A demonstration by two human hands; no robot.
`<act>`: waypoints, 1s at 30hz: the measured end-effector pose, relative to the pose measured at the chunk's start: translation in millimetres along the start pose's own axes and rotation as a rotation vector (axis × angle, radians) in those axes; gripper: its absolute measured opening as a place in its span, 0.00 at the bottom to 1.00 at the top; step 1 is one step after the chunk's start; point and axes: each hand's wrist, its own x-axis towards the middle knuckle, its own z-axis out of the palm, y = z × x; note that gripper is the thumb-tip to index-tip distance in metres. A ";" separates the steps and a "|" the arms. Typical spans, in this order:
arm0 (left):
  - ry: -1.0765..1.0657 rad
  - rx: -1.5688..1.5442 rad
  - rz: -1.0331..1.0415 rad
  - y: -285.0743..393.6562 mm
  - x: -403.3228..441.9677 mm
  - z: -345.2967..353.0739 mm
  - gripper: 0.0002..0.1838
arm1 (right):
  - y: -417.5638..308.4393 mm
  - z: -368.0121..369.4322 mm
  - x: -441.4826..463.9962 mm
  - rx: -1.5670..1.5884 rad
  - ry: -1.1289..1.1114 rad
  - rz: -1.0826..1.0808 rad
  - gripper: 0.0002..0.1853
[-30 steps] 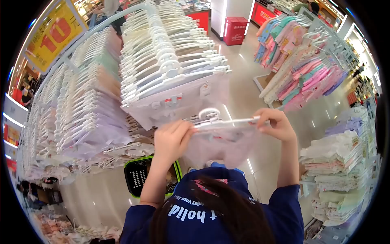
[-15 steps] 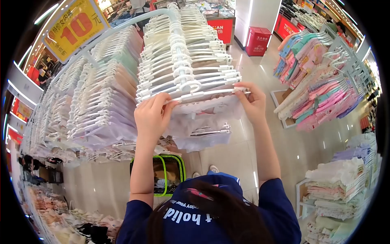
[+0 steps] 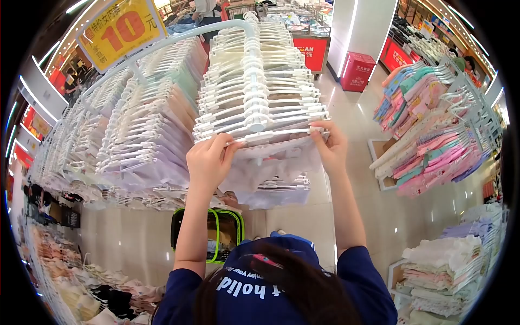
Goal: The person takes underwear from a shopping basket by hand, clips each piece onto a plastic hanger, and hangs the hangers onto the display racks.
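Observation:
My left hand [image 3: 208, 160] pinches one end of a white plastic clothes hanger [image 3: 279, 132], and my right hand [image 3: 331, 145] pinches the other end. From this hanger hangs a pale, thin garment [image 3: 271, 168] with a scalloped edge; its exact kind is hard to make out. The hanger is level, just in front of the rounded end of a rack arm [image 3: 257, 122]. Whether its hook is on the arm I cannot tell. Behind it, a dense row of white hangers [image 3: 260, 81] with pale garments fills the arm. More pale garments [image 3: 276, 196] hang below my hands.
Hangers with pastel garments [image 3: 146, 124] fill the rack on the left, under a yellow price sign [image 3: 122, 32]. A black shopping basket with green rim [image 3: 242, 233] stands on the floor by my feet. Racks of colourful clothes [image 3: 433, 146] and folded-looking pale clothes [image 3: 441, 260] stand right.
The view has shifted, so the rack appears lower and further right. Both hands still grip the hanger. Its hook, visible at the arm's end before, no longer shows clearly.

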 end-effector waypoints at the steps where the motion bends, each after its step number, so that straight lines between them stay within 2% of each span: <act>1: 0.016 -0.004 0.005 1.0 1.1 0.5 0.08 | 0.0 0.6 1.4 0.003 0.000 -0.029 0.08; 3: 0.047 -0.009 0.008 2.2 3.6 2.0 0.08 | -1.1 3.7 3.2 0.010 -0.005 -0.083 0.09; 6: -0.002 0.033 -0.028 1.1 1.5 0.0 0.08 | -1.3 2.7 1.7 -0.042 -0.002 0.019 0.10; 9: 0.038 -0.024 0.016 0.0 -1.0 -10.3 0.08 | -3.3 3.1 -3.5 -0.078 -0.001 0.082 0.11; 10: -0.015 -0.025 -0.008 -1.3 -5.6 -16.3 0.09 | 0.4 0.4 -5.8 -0.129 -0.027 0.034 0.14; 13: 0.121 0.101 0.037 -1.5 -23.1 -36.0 0.13 | 2.2 3.3 -20.8 -0.139 0.057 -0.031 0.22; 14: 0.103 0.106 -0.011 -5.0 -38.4 -44.1 0.17 | 4.0 1.5 -26.8 -0.261 0.093 -0.076 0.24; 16: 0.214 0.176 -0.134 -8.9 -73.0 -61.0 0.17 | 8.1 -8.8 -40.7 -0.504 0.149 -0.171 0.28; 18: 0.292 0.234 -0.329 -21.0 -125.4 -78.3 0.18 | 23.5 -32.1 -65.6 -0.603 0.272 -0.213 0.31; 20: 0.314 0.244 -0.641 -30.8 -192.8 -87.1 0.18 | 49.1 -59.9 -98.6 -0.586 0.326 -0.087 0.32; 22: 0.242 0.343 -0.858 -38.8 -270.4 -89.5 0.17 | 72.8 -75.8 -138.4 -0.596 0.388 0.196 0.31; 24: 0.009 0.512 -1.063 -39.5 -354.6 -85.6 0.19 | 108.5 -110.0 -193.6 -0.839 0.201 0.351 0.31; 26: -0.199 0.601 -1.212 -42.5 -464.2 -62.6 0.20 | 142.7 -175.2 -279.5 -1.186 -0.245 0.287 0.32; 27: -0.289 0.589 -1.247 -45.3 -520.9 -47.9 0.20 | 138.5 -193.4 -315.4 -1.266 -0.377 0.513 0.33; 29: -0.491 0.455 -1.351 -39.5 -582.9 -28.7 0.23 | 116.7 -222.9 -371.4 -1.218 -0.624 1.153 0.31; 30: -0.543 0.392 -1.387 -40.1 -606.7 -20.2 0.23 | 105.4 -230.5 -389.1 -1.209 -0.702 1.326 0.30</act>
